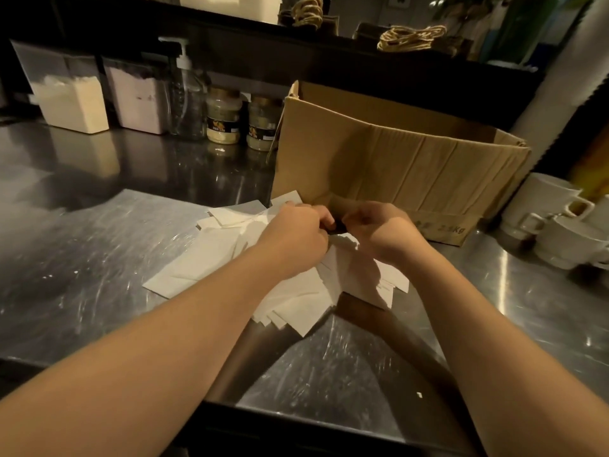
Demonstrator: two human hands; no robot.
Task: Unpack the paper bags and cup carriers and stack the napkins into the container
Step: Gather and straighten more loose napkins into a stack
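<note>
Counter: a scratched steel top is carrying everything; light is reflecting on it.
Cardboard box: it is standing open on the counter behind the hands, with one flap rising at its left corner. Dark printing is showing low on its front, at the right; only "kg" is reading clearly, the rest is too blurred.
Paper bags: flat white bags are lying in a loose, fanned heap on the counter, just in front of the box. The heap is spreading under both wrists and out to the left.
Left hand: it is resting over the middle of the heap, its fingers curling inward toward the right hand. They are seeming to pinch something small and dark; what it is, I cannot tell.
Right hand: its fingers are also curling inward, meeting the left fingertips over the far edge of the heap. The same dark thing is sitting between the two hands.
Tubs: two clear tubs of pale powder are standing at the back left.
Cups: white cups are standing at the right, beside the box.
Pump bottle: a clear one is standing beside the tubs.
Jars: two jars with dark labels are standing between the bottle and the box; the label writing is too small to read.
</note>
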